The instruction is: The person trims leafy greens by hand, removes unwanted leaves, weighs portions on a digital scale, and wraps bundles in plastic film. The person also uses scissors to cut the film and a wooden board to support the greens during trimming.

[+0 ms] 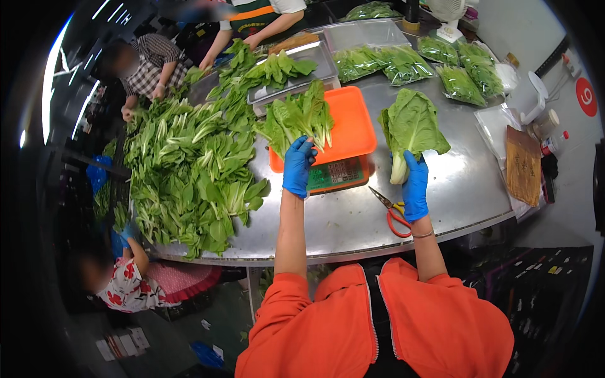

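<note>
Both my hands wear blue gloves. My left hand (298,165) is over the near left edge of an orange tray (352,123), which sits on a digital scale (338,174). Its fingers pinch the stem ends of a small bunch of leafy greens (302,115), whose leaves fan out over the tray's left side. Off to the right of the tray, my right hand (413,186) grips a larger leafy green head (412,125) by its pale base, leaves pointing away from me. Just left of my right wrist, red-and-yellow-handled scissors (394,215) lie on the steel table (463,189).
A big heap of leafy greens (189,175) covers the table's left. Behind the scale stands a metal tray (326,61) with greens. Bagged greens (406,64), a small fan (446,16) and a brown board (523,165) line the far and right sides. Several people work around the table.
</note>
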`<state>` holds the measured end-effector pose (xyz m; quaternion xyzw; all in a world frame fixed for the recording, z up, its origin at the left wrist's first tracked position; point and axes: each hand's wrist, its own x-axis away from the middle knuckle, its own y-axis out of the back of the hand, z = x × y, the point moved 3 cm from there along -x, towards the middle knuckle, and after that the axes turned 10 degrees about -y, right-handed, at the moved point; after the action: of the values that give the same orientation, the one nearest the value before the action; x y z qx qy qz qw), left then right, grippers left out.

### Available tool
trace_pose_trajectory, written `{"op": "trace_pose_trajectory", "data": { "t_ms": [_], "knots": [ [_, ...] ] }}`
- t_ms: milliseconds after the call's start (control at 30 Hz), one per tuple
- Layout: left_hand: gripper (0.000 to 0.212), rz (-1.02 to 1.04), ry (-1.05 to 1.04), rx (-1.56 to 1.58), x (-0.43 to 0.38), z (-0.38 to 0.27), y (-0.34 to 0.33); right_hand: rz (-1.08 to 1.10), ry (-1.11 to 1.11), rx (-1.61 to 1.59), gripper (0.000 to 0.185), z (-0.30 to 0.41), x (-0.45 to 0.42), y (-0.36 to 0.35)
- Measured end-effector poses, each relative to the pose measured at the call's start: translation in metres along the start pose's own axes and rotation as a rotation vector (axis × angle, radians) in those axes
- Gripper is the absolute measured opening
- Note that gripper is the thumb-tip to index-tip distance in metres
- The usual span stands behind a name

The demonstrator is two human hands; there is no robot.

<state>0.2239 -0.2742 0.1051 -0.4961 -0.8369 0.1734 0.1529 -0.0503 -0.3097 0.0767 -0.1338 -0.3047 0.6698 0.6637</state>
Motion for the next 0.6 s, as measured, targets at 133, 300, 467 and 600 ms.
{"op": "trace_pose_trajectory", "data": {
  "t_ms": [133, 300, 467, 600],
  "knots": [
    [0.015, -0.038, -0.049, -0.079, 0.02, -0.011, 0.023, 0.014, -0.029, 0.034, 0.038, -0.007, 0.004, -0.01],
    [0.014, -0.145, -0.151, -0.229, 0.065, -0.02, 0.076, 0.045, -0.017, 0.019, 0.038, -0.016, 0.008, -0.024],
    [0.013, -0.378, -0.107, -0.393, 0.158, -0.022, 0.179, 0.089, -0.037, 0.005, 0.04, -0.02, 0.012, -0.027],
    [0.016, -0.863, -0.109, -0.724, 0.283, -0.016, 0.346, 0.077, -0.055, -0.011, 0.039, -0.014, 0.014, -0.024]
  ]
}}
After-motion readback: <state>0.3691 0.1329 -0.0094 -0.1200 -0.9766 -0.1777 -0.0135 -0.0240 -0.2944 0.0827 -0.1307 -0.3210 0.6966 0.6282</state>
